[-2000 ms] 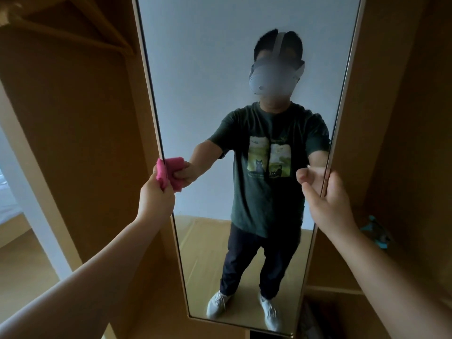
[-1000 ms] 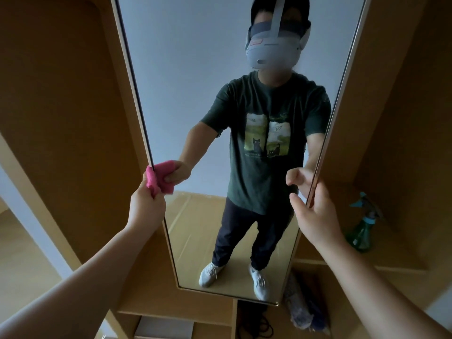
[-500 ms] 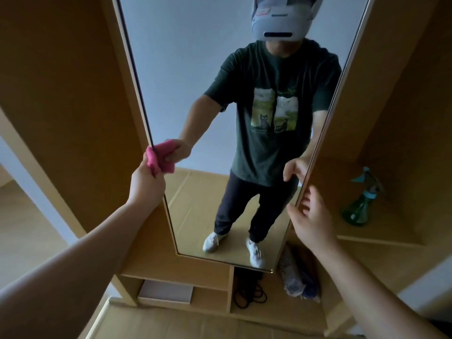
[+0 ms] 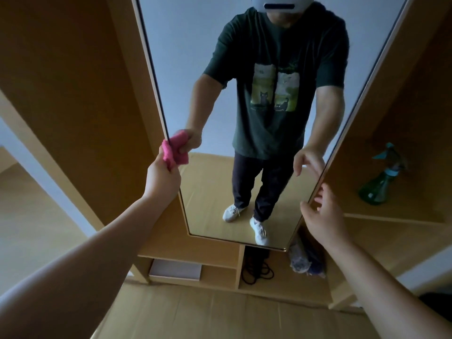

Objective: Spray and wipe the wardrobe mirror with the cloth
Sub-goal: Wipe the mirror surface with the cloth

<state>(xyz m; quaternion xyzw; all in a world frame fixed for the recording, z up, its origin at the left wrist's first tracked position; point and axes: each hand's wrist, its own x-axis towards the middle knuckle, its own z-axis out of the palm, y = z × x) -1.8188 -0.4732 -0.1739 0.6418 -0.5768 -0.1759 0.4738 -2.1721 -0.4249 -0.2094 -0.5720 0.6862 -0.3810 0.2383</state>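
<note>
The tall wardrobe mirror (image 4: 195, 69) hangs in front of me and reflects a person in a dark T-shirt. My left hand (image 4: 161, 178) is closed around a pink cloth (image 4: 168, 154) and presses it against the mirror's left edge at mid height. My right hand (image 4: 322, 216) hovers just off the mirror's right edge, fingers spread, holding nothing. A green spray bottle (image 4: 378, 184) with a teal trigger stands on a wardrobe shelf to the right, apart from both hands.
Wooden wardrobe panels (image 4: 73, 94) flank the mirror. Below it are open compartments with a flat white box (image 4: 176, 269), a black coiled cable (image 4: 256, 270) and bundled fabric (image 4: 303, 260). The wooden floor (image 4: 220, 314) lies beneath.
My view has tilted downward, and the cloth has slid down the left edge. My right hand has let go of the mirror's right edge and opened.
</note>
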